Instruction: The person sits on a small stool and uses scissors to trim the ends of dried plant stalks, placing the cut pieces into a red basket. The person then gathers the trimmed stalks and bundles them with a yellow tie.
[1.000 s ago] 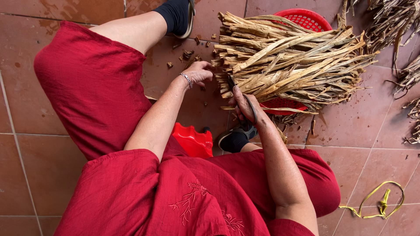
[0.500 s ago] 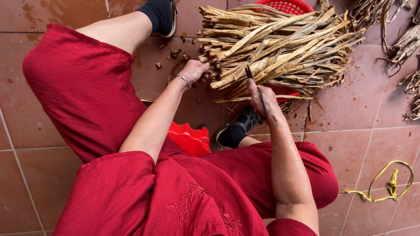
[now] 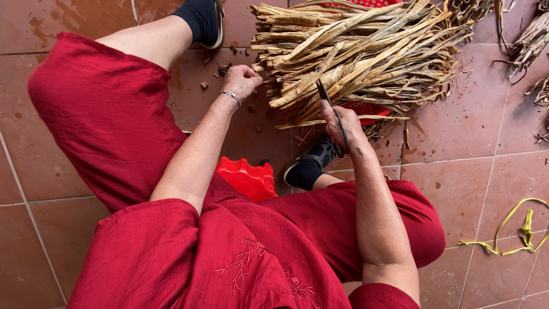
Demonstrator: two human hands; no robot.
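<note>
A big heap of dried tan stalks (image 3: 366,51) lies across a red basket (image 3: 366,109) on the tiled floor in front of me. My left hand (image 3: 243,80) is closed on the cut ends of the stalks at the heap's left side; a thin bracelet is on its wrist. My right hand (image 3: 343,129) grips a pair of dark scissors (image 3: 331,111), blades pointing up into the underside of the heap. I sit in red clothes with my legs spread to either side.
A red plastic stool (image 3: 246,177) shows between my knees. Small cut bits (image 3: 220,68) litter the tiles near my left hand. More dried plants (image 3: 529,40) lie at the upper right. A yellow strap (image 3: 514,229) lies at the lower right.
My right hand with the scissors has shifted slightly left and down under the heap. The left hand stays on the stalk ends, and the view has drifted a little.
</note>
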